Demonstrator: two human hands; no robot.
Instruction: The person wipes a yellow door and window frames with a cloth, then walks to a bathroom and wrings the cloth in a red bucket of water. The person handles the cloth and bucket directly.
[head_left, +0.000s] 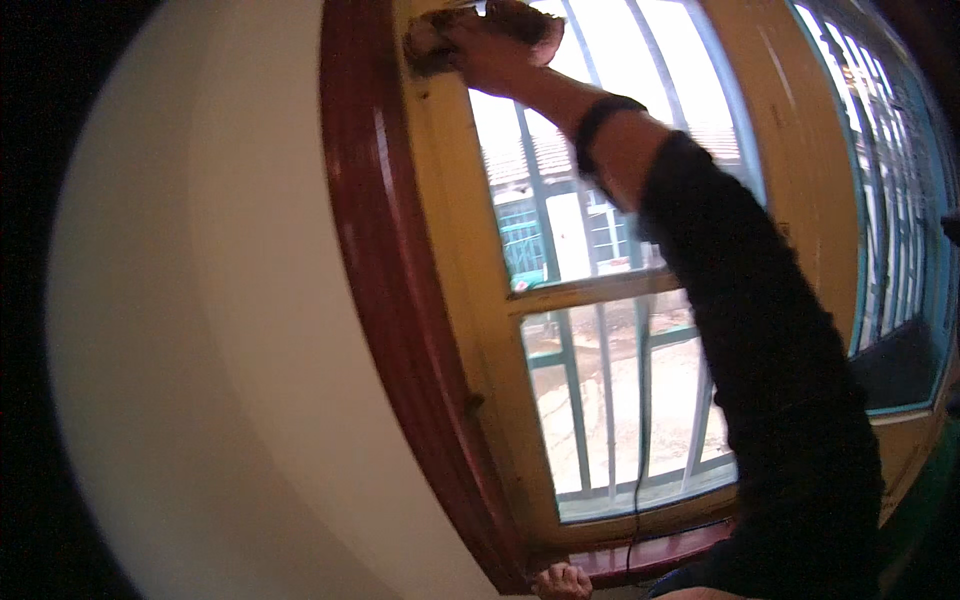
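Note:
My right hand (484, 56) is raised at the top, pressing a bunched, brownish cloth (521, 21) against the upper part of a yellow wooden window frame (442, 187). Motion blurs the cloth and fingers a little. A dark sleeve covers most of that arm, and a dark band circles the wrist. Low in the view, the closed fingers of my left hand (562, 581) rest on the corner of the reddish-brown window sill (652, 551). The rest of that hand is cut off by the picture's lower edge.
Reddish-brown trim (382, 225) borders the window beside a pale wall (225, 300). Behind the glass stand metal bars (566, 405). A thin dark cable (639, 480) hangs down over the sill. Another barred window section (892, 225) is at the right.

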